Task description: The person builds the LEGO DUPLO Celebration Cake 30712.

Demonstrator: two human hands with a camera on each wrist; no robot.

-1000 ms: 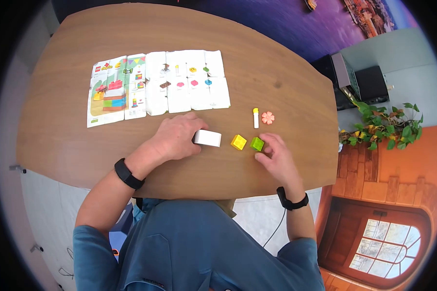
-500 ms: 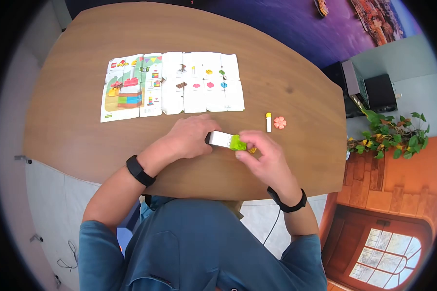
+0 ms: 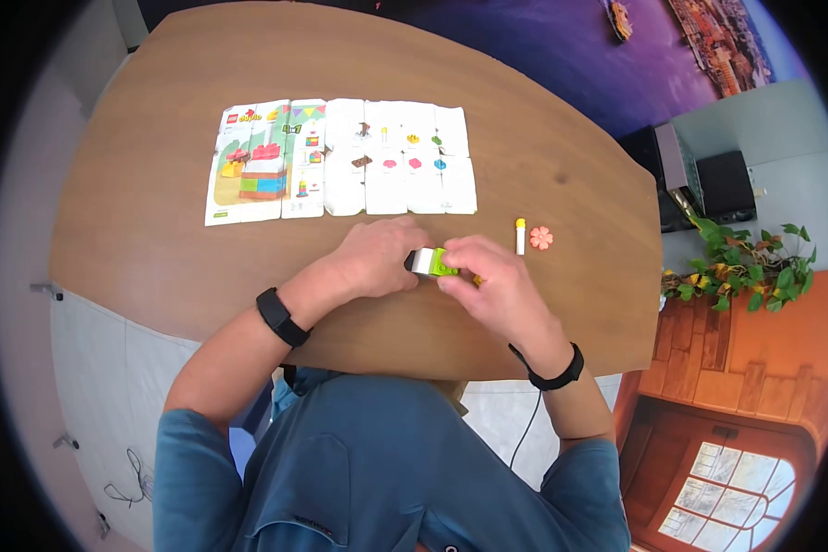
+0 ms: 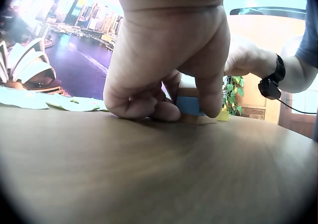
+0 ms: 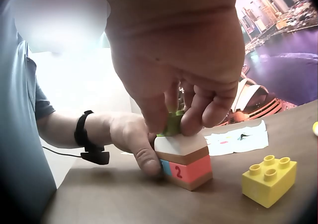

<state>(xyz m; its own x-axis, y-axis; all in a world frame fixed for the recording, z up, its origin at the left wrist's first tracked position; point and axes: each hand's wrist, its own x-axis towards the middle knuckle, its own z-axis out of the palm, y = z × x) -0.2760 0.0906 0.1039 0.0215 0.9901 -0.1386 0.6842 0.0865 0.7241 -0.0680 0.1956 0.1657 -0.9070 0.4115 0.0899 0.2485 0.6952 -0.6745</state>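
A layered stack with a white top [image 5: 181,144], brown layers and a red block [image 5: 191,170] marked 2 stands on the table. Its far side is gripped by the left hand [image 3: 379,258], thumb and fingers around it; a blue part [image 4: 189,105] shows between them in the left wrist view. On top of the white layer sits a green brick [image 5: 172,125], pinched by the right hand [image 3: 495,283] between thumb and fingers. Beside the stack lies a yellow brick [image 5: 270,181] with studs up, mostly hidden under the right hand in the head view.
An unfolded instruction sheet [image 3: 340,161] lies on the table [image 3: 156,184] beyond the hands. A white stick with a yellow top [image 3: 521,237] and a pink flower piece [image 3: 541,238] rest to the right of the hands.
The right hand has lifted the green brick from beside the yellow one and carried it left onto the white top. The left hand still grips the stack. The head view has shifted.
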